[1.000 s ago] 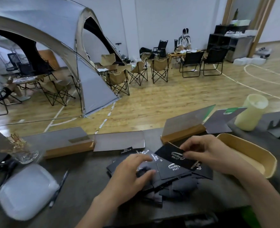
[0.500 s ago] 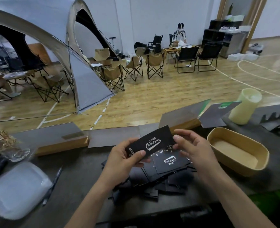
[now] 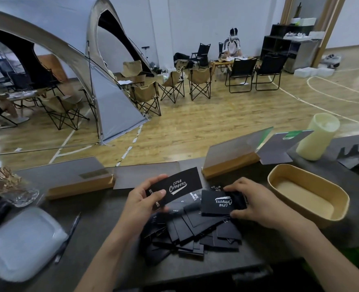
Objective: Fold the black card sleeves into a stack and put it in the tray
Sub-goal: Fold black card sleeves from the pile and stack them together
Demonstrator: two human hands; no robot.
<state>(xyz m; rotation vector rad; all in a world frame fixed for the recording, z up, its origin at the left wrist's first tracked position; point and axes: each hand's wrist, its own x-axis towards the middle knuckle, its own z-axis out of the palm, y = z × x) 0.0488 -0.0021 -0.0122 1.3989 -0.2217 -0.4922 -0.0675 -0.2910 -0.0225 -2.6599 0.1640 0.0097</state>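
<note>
A loose pile of black card sleeves [image 3: 195, 230] lies on the dark table in front of me. My left hand [image 3: 142, 199] holds one flat sleeve [image 3: 178, 186] with white "Club Camping" lettering, raised above the pile's left side. My right hand [image 3: 256, 203] grips a second printed sleeve [image 3: 220, 203] at its right edge, low over the pile. The tan oval tray [image 3: 341, 199] stands to the right of my right hand, with nothing inside it.
Two wooden-based sign holders [image 3: 79, 186] [image 3: 231, 165] stand behind the pile. A pale cylinder [image 3: 317, 138] sits behind the tray. At the left lie a translucent lid [image 3: 22, 243], a pen [image 3: 69, 237] and a glass dish [image 3: 20, 192]. The table's near edge runs just below the pile.
Both hands first lifted one sleeve off the pile. Now the left hand alone keeps it, and the right hand has dropped to the pile and taken a second sleeve.
</note>
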